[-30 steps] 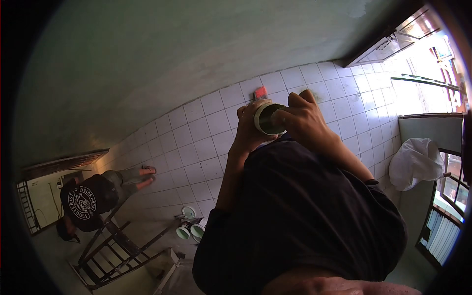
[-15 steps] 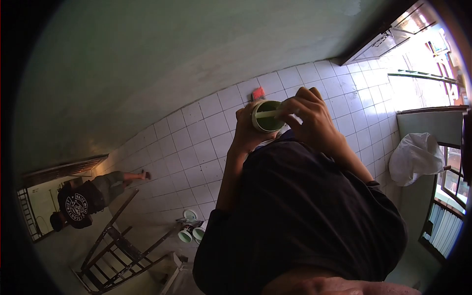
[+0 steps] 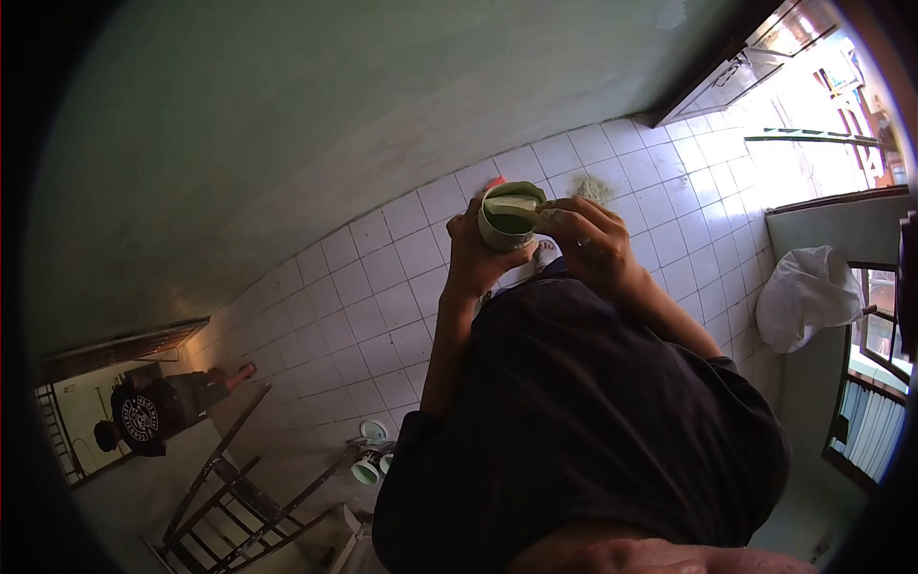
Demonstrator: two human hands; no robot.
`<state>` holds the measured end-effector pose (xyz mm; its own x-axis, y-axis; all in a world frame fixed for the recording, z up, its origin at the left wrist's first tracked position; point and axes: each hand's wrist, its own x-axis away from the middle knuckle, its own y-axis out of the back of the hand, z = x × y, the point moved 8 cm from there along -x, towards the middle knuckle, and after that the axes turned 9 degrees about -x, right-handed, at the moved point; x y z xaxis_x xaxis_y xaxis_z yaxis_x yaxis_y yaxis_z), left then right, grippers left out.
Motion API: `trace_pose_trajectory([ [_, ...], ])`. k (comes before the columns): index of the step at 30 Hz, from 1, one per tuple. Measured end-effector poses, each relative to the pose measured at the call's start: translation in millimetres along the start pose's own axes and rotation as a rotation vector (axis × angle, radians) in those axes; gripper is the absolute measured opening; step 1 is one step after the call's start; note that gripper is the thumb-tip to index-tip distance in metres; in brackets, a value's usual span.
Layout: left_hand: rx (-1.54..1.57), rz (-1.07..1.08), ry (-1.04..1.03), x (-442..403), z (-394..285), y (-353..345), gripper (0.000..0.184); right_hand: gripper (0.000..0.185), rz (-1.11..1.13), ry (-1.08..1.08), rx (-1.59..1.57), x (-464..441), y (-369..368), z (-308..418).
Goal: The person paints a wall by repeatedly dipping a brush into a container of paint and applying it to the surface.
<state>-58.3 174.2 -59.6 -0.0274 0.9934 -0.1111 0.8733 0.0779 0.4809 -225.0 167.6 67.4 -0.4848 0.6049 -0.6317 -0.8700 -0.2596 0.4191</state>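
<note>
My left hand [image 3: 471, 251] is wrapped round a pale paint can [image 3: 499, 239] held upright in front of my chest, with green paint inside it. In my right hand [image 3: 595, 239], closed over the can's right side, is a flat pale-green tool [image 3: 537, 217] that reaches into the can. A broad whitish part of it shows across the can's mouth; I cannot tell whether it is a brush or a scraper. My right fingers have light smears on them. Behind the can, mostly hidden, a red thing [image 3: 494, 182] lies on the floor.
A pale powdery patch [image 3: 593, 187] marks the tiled floor [image 3: 411, 253] beside the green wall [image 3: 335, 115]. At lower left stand a ladder [image 3: 239, 493] and several small cans [image 3: 366, 470]. A person [image 3: 153, 411] is near the left doorway. A white sack [image 3: 808, 298] sits at right.
The can has tilted and shifted slightly left, and the tool's broad part now shows in its mouth. The powdery patch has come into sight. The person at left has moved towards the doorway.
</note>
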Motion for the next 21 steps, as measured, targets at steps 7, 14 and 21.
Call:
trace_pose_trajectory([
  [7,0.072,0.004,-0.012,-1.7,-0.3,-0.6,0.098,0.027,-0.014,-0.006,-0.004,4.1,-3.6,-0.4],
  [14,0.148,0.055,-0.034,-4.2,-12.6,0.1,0.074,0.015,-0.057,-0.255,-0.133,-1.9,-3.8,-27.6],
  [21,0.169,0.082,0.063,-5.9,-0.6,2.0,0.068,0.01,0.034,-0.215,-0.118,-1.3,-18.2,-23.1],
])
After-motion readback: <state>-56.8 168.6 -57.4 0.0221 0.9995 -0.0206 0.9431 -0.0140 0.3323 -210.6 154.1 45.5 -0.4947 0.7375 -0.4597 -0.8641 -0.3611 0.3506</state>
